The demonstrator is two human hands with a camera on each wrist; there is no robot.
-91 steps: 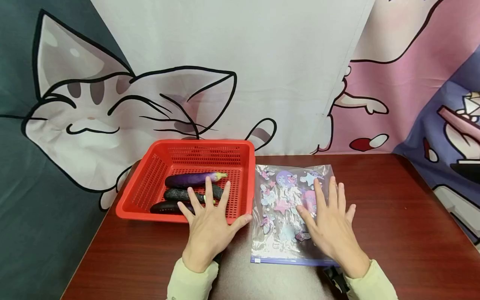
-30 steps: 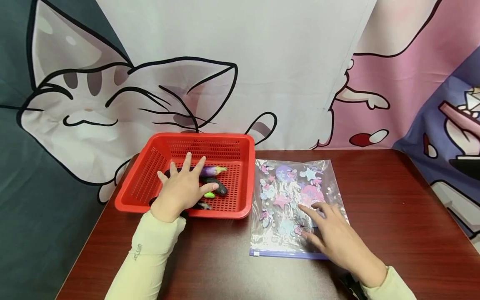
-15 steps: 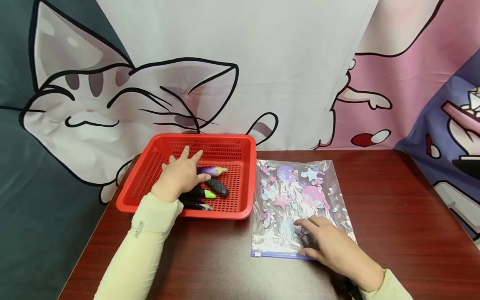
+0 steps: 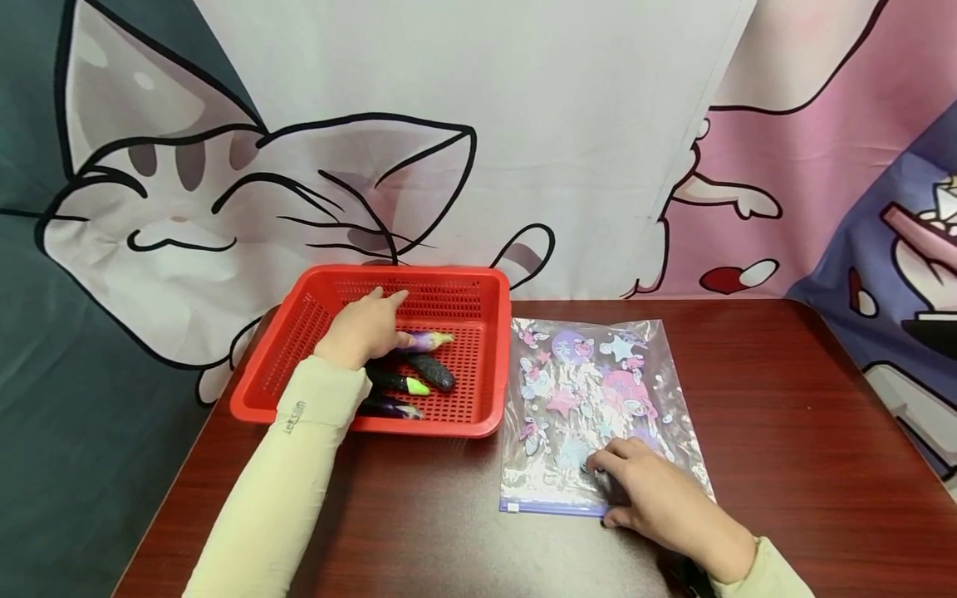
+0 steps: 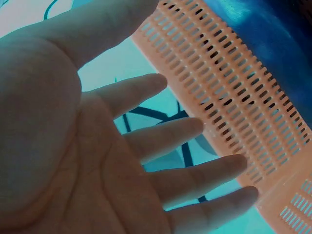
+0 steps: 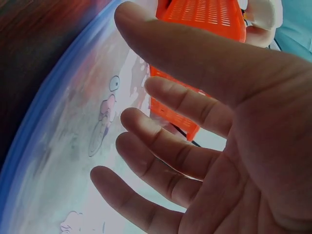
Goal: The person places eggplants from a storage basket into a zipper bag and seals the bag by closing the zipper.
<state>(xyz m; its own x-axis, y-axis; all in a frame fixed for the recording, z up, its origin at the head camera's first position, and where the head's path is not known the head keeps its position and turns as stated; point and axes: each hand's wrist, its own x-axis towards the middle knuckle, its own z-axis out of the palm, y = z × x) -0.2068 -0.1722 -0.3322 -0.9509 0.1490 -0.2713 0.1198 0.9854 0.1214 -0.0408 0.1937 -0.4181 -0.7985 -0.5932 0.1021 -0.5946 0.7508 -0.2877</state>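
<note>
My left hand (image 4: 364, 330) is over the red basket (image 4: 496, 365), thumb in front of a purple eggplant (image 4: 429, 341); whether they touch I cannot tell. In the left wrist view its fingers (image 5: 200, 183) are spread with nothing between them. Also in the basket are a dark bumpy cucumber (image 4: 434, 372), a dark vegetable with a bright green end (image 4: 415, 386) and a dark eggplant (image 4: 389, 408), all partly hidden by hand or sleeve. My right hand (image 4: 661, 501), fingers loosely bent, is above the lower part of a clear printed zip bag (image 4: 561, 440), holding nothing.
A brown wooden table (image 4: 785, 415) carries the basket at the left and the flat bag beside it. The bag's purple slider strip (image 4: 557, 507) faces the near side. Cartoon-printed cloth (image 4: 583, 149) hangs behind the table.
From above the basket's near edge, my left hand has moved left and farther into the basket. My right hand has drawn down toward the zip edge, its fingers bending. The cucumber has shifted.
</note>
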